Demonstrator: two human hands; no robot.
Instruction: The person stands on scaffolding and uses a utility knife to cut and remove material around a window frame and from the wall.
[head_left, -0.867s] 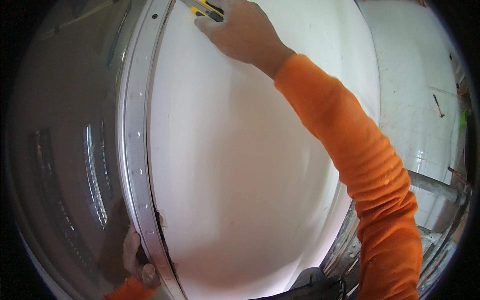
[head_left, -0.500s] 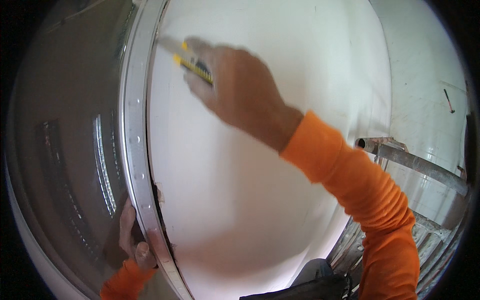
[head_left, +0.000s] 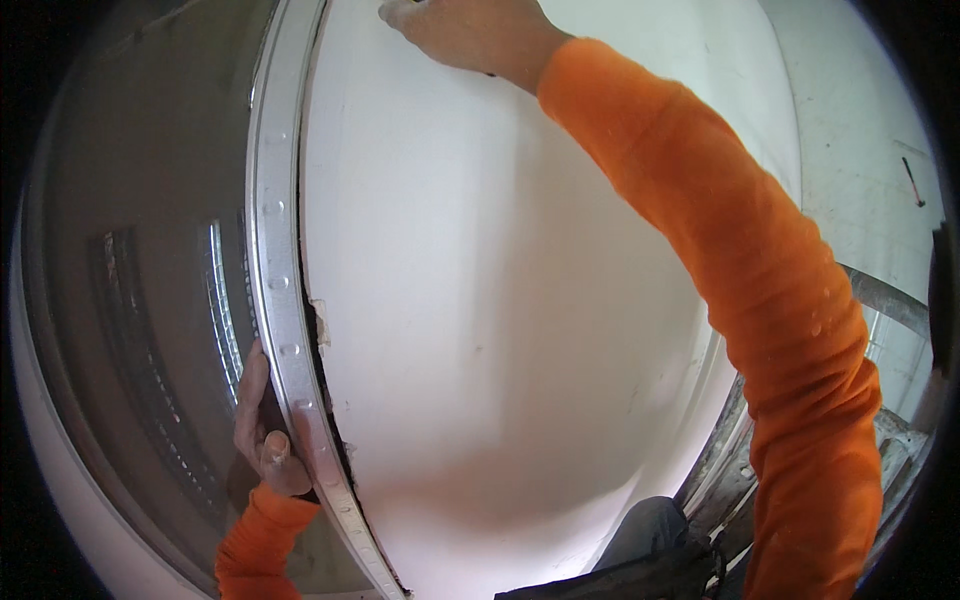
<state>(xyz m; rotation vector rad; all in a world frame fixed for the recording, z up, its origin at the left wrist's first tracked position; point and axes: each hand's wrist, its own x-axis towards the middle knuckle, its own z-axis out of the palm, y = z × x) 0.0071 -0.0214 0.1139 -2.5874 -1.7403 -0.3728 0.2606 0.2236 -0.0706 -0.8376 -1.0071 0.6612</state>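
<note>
A white drywall sheet (head_left: 520, 300) fills the middle of the view. Its left edge runs along a silvery metal stud (head_left: 275, 260) with screw dimples. The board's edge is chipped beside the stud, about halfway down. My right hand (head_left: 470, 30) is a closed fist pressed on the sheet at the very top, near that edge. The yellow and black utility knife in it is almost hidden; only a sliver shows at the frame's rim. My left hand (head_left: 262, 430) wraps the stud low down, thumb on the front and fingers behind. Both sleeves are orange.
Left of the stud lies a dark grey cavity (head_left: 140, 300) with a pale ribbed strip. Silvery ladder rails (head_left: 885, 300) curve along the right, in front of a white wall (head_left: 860, 120). My dark trouser leg (head_left: 650, 540) shows at the bottom.
My right hand came down along the sheet's left edge with the knife, then went back up to the top of the view. My left hand stayed on the stud.
</note>
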